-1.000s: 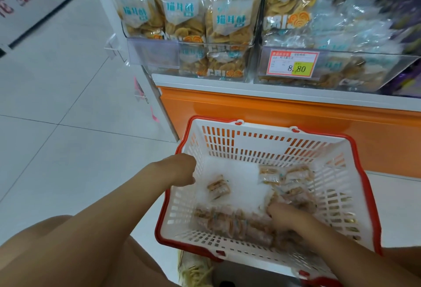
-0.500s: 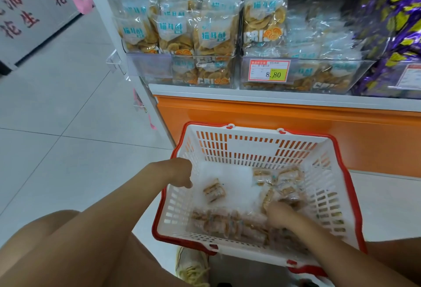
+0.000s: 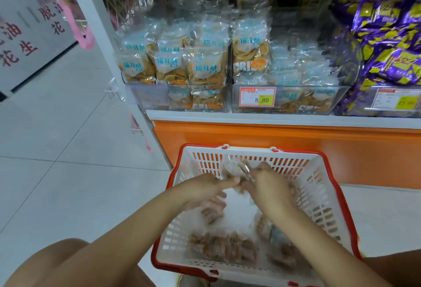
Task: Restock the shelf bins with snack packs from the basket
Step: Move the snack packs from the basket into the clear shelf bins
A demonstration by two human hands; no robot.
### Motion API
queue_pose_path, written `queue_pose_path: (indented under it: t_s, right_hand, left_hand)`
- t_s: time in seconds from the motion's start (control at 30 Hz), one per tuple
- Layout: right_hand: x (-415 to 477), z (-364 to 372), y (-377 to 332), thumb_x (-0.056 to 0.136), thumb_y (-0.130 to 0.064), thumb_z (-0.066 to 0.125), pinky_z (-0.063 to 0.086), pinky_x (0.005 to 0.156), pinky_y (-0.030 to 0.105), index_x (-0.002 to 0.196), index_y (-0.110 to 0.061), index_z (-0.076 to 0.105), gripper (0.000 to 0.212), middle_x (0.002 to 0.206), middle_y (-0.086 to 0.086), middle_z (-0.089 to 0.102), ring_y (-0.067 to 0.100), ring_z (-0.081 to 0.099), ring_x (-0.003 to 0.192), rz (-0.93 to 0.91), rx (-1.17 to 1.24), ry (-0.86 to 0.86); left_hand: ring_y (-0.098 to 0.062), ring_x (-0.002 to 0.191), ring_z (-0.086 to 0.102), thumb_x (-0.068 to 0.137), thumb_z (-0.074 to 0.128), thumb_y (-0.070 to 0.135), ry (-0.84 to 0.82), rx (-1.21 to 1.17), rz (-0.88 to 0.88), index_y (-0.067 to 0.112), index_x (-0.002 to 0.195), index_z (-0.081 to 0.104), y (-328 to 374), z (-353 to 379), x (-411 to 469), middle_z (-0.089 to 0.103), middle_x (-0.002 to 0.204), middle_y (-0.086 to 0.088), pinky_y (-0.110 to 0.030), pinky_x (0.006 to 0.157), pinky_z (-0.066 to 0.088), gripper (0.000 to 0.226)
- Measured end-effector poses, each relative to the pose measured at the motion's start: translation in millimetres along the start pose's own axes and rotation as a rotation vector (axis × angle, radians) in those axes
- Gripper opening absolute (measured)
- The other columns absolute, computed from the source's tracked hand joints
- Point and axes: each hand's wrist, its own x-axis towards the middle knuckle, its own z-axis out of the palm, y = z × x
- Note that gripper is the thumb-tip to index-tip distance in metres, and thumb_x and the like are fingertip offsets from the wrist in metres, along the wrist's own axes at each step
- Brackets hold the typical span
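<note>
A white basket with a red rim stands on the floor below the shelf. Both my hands are raised over its middle. My left hand and my right hand meet around a small clear snack pack, blurred by motion, each pinching a side of it. More small brown snack packs lie along the basket's near wall and at its right. On the shelf above, clear bins hold bags of yellow crisps; the right one carries an 8.80 price tag.
Purple and yellow candy bags fill a bin at the right. An orange shelf base rises behind the basket. A white shelf post stands at the left, with grey tiled floor beyond. My knees frame the bottom of the view.
My left hand left the basket's rim and my right hand rose from the packs inside. Both now meet over the basket holding one pack. My view tilted upward.
</note>
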Motion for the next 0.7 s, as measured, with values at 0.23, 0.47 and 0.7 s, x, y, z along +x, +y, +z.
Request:
queue_pose_path:
  t_s: [0.23, 0.47, 0.7]
  right_hand:
    - [-5, -27, -19, 0.082, -0.021, 0.065, 0.035, 0.084, 0.038, 0.094, -0.009, 0.067, 0.017, 0.11, 0.006, 0.049, 0.026, 0.047, 0.104, -0.332, 0.039, 0.721]
    - [-17, -35, -31, 0.096, -0.027, 0.049, 0.031, 0.112, 0.036, 0.118, -0.013, 0.052, 0.026, 0.132, 0.006, 0.046, 0.024, 0.037, 0.136, -0.625, 0.349, 0.595]
    - [-21, -78, -37, 0.088, -0.026, 0.067, 0.041, 0.083, 0.007, 0.131, -0.034, 0.042, 0.051, 0.129, -0.014, 0.043, -0.002, 0.053, 0.096, -0.34, 0.722, 0.532]
  left_hand:
    - [-0.02, 0.109, 0.063, 0.082, 0.065, 0.024, -0.039, -0.51, 0.475, 0.006, 0.122, 0.06, 25, 4, -34, 0.066, 0.119, -0.009, -0.029, 0.094, 0.051, 0.045]
    - [-0.021, 0.093, 0.062, 0.078, 0.068, 0.022, 0.018, -0.714, 0.601, 0.006, 0.098, 0.071, 28, -6, -37, 0.068, 0.094, -0.01, -0.029, 0.085, 0.054, 0.026]
    - [-0.023, 0.1, 0.067, 0.079, 0.07, 0.02, 0.103, -0.473, 0.66, 0.003, 0.118, 0.061, 39, -12, -40, 0.07, 0.11, -0.011, -0.032, 0.086, 0.054, 0.043]
